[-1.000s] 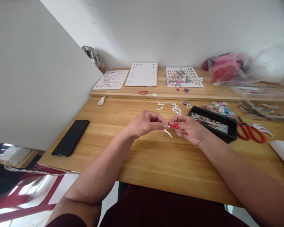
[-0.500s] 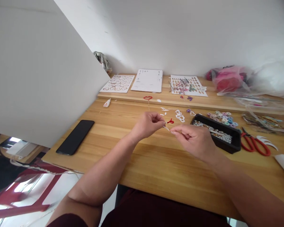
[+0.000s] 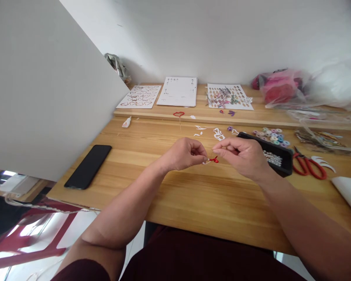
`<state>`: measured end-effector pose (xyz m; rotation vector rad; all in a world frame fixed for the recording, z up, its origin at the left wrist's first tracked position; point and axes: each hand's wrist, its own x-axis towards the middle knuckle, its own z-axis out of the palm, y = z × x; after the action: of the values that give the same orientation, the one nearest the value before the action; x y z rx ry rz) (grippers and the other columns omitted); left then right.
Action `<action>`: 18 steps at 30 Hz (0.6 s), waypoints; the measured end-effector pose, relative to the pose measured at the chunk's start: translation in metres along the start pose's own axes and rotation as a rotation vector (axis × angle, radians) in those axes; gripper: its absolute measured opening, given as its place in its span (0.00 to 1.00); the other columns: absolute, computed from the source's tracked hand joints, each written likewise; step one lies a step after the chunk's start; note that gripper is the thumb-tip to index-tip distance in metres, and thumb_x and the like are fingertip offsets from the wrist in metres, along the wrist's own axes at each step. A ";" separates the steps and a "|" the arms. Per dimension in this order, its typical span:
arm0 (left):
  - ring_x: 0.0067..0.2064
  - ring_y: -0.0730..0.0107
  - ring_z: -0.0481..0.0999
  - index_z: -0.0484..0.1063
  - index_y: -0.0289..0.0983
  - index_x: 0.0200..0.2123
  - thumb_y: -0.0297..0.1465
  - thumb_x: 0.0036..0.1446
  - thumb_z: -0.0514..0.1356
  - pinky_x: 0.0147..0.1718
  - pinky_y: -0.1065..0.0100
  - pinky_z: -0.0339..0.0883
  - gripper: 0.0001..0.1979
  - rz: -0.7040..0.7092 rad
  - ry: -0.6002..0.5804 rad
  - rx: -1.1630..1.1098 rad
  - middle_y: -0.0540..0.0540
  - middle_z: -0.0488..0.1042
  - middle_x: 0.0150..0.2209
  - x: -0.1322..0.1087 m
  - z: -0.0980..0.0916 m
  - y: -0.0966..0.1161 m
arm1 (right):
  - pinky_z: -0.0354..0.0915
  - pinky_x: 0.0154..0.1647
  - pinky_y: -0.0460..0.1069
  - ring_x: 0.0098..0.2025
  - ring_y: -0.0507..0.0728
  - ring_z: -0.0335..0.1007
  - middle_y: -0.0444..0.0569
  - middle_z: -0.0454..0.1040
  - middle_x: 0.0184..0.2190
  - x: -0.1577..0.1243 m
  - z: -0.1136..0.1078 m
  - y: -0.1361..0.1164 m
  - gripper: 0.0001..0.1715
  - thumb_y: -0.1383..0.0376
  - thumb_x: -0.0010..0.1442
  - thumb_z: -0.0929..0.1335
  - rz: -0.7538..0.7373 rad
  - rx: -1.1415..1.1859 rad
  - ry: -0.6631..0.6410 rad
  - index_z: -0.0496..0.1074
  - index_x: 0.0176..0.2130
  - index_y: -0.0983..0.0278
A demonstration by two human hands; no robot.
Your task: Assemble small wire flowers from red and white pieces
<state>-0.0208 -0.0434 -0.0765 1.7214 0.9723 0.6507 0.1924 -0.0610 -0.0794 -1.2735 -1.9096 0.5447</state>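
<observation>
My left hand (image 3: 183,154) and my right hand (image 3: 244,156) meet above the middle of the wooden table (image 3: 193,187). Both are closed in a pinch. Between the fingertips is a small red curled piece (image 3: 214,159) with a bit of white paper on it. The left fingers pinch its white end and the right fingers hold it from above. A black tray (image 3: 276,156) of small silver parts lies just behind my right hand, partly hidden by it.
A black phone (image 3: 88,166) lies at the left. Red-handled scissors (image 3: 308,165), coloured rings (image 3: 271,135), white paper scraps (image 3: 218,133), a small glue tube (image 3: 126,122) and a red wire shape (image 3: 178,114) lie about. Three printed sheets (image 3: 178,91) and plastic bags (image 3: 280,86) sit at the back. A grey board (image 3: 41,89) stands left.
My right hand pulled away from the red piece half a second ago, then came back over it. Both hands now pinch it again, slightly lower toward the table.
</observation>
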 end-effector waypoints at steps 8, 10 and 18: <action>0.24 0.79 0.65 0.74 0.33 0.27 0.31 0.50 0.63 0.22 0.75 0.55 0.06 -0.033 0.170 -0.009 0.50 0.74 0.24 0.004 -0.002 -0.005 | 0.49 0.22 0.47 0.20 0.48 0.48 0.37 0.50 0.17 -0.003 -0.003 -0.004 0.07 0.61 0.60 0.72 -0.099 -0.059 0.001 0.80 0.34 0.61; 0.25 0.79 0.66 0.75 0.33 0.27 0.31 0.50 0.63 0.23 0.75 0.56 0.06 0.003 0.141 0.034 0.50 0.74 0.24 0.003 -0.002 -0.005 | 0.48 0.22 0.47 0.20 0.48 0.48 0.37 0.51 0.16 -0.004 -0.003 -0.005 0.07 0.62 0.60 0.71 -0.116 -0.075 -0.012 0.80 0.33 0.61; 0.23 0.80 0.60 0.77 0.34 0.31 0.30 0.52 0.63 0.23 0.74 0.54 0.05 0.152 -0.056 0.097 0.52 0.72 0.23 -0.005 0.002 0.002 | 0.43 0.21 0.48 0.19 0.47 0.44 0.36 0.51 0.15 0.002 -0.001 0.000 0.06 0.62 0.57 0.72 0.042 0.079 -0.099 0.79 0.31 0.62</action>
<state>-0.0210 -0.0489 -0.0758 1.9030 0.8520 0.6589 0.1923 -0.0589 -0.0781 -1.2595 -1.9261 0.7103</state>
